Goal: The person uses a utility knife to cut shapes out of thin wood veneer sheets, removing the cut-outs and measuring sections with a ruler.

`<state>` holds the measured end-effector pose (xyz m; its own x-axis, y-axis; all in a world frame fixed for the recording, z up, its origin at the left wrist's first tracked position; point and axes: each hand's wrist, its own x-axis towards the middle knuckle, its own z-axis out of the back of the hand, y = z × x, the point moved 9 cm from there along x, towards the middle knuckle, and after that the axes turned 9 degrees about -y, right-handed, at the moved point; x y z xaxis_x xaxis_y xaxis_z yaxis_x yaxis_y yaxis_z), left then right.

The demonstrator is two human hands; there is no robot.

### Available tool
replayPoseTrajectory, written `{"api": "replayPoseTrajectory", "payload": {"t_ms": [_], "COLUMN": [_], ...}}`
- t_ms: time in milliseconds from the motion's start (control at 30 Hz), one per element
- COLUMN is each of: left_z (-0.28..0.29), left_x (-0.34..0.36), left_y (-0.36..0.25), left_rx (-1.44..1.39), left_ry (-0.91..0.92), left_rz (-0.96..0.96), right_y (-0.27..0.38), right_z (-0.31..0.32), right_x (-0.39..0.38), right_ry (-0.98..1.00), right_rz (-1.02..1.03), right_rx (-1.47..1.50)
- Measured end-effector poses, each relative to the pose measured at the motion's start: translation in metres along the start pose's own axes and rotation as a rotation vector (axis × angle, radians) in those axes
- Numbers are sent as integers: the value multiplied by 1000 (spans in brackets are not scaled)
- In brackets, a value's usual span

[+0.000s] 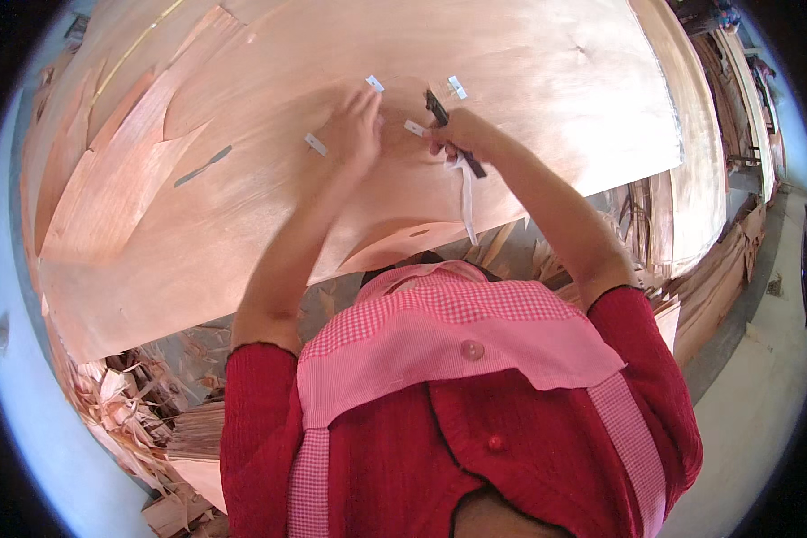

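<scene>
Wood veneer sheet [547, 108] is spread out right in front of the person, under both hands, with its near edge just past the chest. It's big and thin, kind of a pale peachy tan, with a soft sheen that goes nearly white toward the right and a slightly ragged right edge. Near the front edge there's a curved line with a small dark slot-like mark [419, 233] beside it; can't tell if that's a hole or a stain. 4 small whitish tabs sit around the hands: an upper left tab [374, 83], an upper right tab [457, 87], a lower left tab [316, 143] and a lower right tab [414, 128], that last piece just beside the right fingers. Left hand [360, 130] is kinda blurry but flat, fingers stretched out over the sheet, no grip on anything that I can see. Right hand [457, 133] has its fingers wrapped around a slim black tool [437, 108], held at a slant, exact type unclear. A white strip [467, 204] trails from below that hand toward the near edge. Farther left lie some torn veneer pieces [139, 170] plus a narrow grey shape [203, 167], maybe a flat tool, maybe a slit.
</scene>
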<state>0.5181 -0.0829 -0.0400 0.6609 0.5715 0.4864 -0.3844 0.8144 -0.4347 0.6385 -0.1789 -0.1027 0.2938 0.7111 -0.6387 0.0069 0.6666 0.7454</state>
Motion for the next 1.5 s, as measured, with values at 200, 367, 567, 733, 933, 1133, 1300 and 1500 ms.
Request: {"api": "replayPoseTrajectory", "payload": {"t_ms": [200, 367, 567, 733, 933, 1133, 1300, 1500], "left_z": [-20, -19, 35, 55, 100, 109, 118, 161], "left_x": [-63, -68, -146, -181, -156, -163, -165, -157], "left_y": [-66, -60, -77, 2, 63, 92, 127, 168], "left_rx": [111, 36, 9, -139, -692, -624, -401, -574], "left_ry": [163, 196, 188, 294, 249, 360, 525, 392], "left_rz": [-153, -94, -78, 494, 1028, 1002, 941, 938], "right_y": [-32, 35, 24, 102, 77, 81, 85, 64], "right_z": [-12, 6, 177, 227, 96, -45, -92, -138], "right_x": [9, 17, -8, -98, -77, -46, -24, -22], "right_ry": [-133, -287, -479, -930, -361, -142, -166, -172], "right_rz": [6, 559, 253, 444, 455, 445, 537, 276], "right_rx": [39, -1239, 248, -673, -319, -109, -294, -134]}}
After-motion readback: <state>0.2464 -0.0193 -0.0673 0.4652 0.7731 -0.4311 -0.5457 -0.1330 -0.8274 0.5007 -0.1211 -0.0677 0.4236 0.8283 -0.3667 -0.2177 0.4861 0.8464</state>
